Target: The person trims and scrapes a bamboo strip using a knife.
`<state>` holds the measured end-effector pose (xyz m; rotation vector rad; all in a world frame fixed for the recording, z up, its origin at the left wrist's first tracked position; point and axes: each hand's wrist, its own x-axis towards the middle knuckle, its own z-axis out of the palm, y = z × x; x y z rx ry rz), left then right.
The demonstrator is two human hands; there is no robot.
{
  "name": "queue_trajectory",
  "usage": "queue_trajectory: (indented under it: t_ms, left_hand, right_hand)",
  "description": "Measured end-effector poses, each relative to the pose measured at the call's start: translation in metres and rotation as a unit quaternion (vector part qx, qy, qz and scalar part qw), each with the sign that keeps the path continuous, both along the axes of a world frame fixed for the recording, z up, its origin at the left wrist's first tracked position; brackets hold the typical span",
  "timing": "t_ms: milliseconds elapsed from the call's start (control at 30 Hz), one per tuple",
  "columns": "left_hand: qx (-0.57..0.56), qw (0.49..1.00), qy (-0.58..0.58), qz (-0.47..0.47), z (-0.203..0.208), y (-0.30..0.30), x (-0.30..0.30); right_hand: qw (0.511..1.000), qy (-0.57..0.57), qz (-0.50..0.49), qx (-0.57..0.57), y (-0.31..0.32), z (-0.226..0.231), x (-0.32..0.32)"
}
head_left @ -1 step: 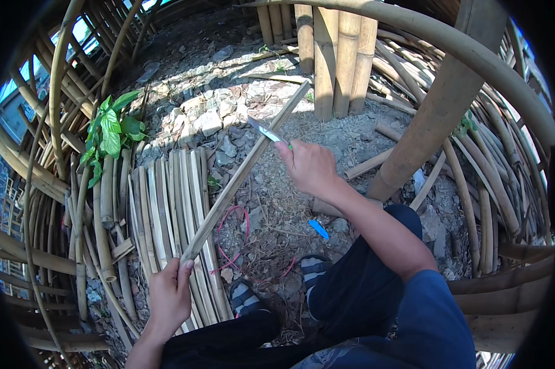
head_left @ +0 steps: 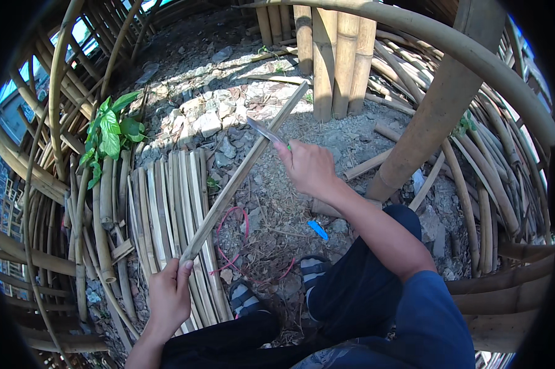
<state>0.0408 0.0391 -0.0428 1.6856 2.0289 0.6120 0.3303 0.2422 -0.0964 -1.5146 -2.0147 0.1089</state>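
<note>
My left hand (head_left: pixel 171 293) is closed around the near end of a long split bamboo strip (head_left: pixel 231 185). The strip slants up and away to the right, its far end raised over the rubble. In my right hand (head_left: pixel 312 165) is a knife (head_left: pixel 263 130), its handle mostly hidden by my fingers. The blade lies across the strip's upper part, pointing to the far left. Below the strip, a row of similar bamboo strips (head_left: pixel 176 206) lies side by side on the ground at my left.
A blue piece of plastic (head_left: pixel 318 229) and a pink cord (head_left: pixel 247 224) lie near my sandals. Thick upright bamboo poles (head_left: pixel 345 67) stand ahead. A slanting pole (head_left: pixel 425 129) rises at the right, before stacked bamboo. A leafy plant (head_left: pixel 110 132) grows at the left.
The knife blade has tilted slightly, and its bright glint has dulled. Both hands and the strip stay almost where they were.
</note>
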Motion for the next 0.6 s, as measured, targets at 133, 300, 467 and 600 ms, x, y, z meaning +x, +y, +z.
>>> queue_trajectory:
  t_ms: [133,300,467,600]
  left_hand:
    - [0.008,1.000,0.011,-0.006,0.003,-0.003,0.002]
    - [0.018,1.000,0.017,0.004,0.006,-0.005,0.004]
    - [0.016,0.999,0.027,-0.001,0.006,-0.002,0.005]
    - [0.006,0.999,0.034,0.004,0.003,-0.001,0.001]
  right_hand:
    - [0.998,0.015,-0.058,-0.016,0.024,0.003,0.025]
    - [0.999,-0.030,-0.033,0.016,0.035,0.011,0.035]
    - [0.996,-0.086,-0.022,0.020,0.048,0.004,0.039]
    - [0.996,-0.083,-0.008,0.034,0.054,-0.004,0.043]
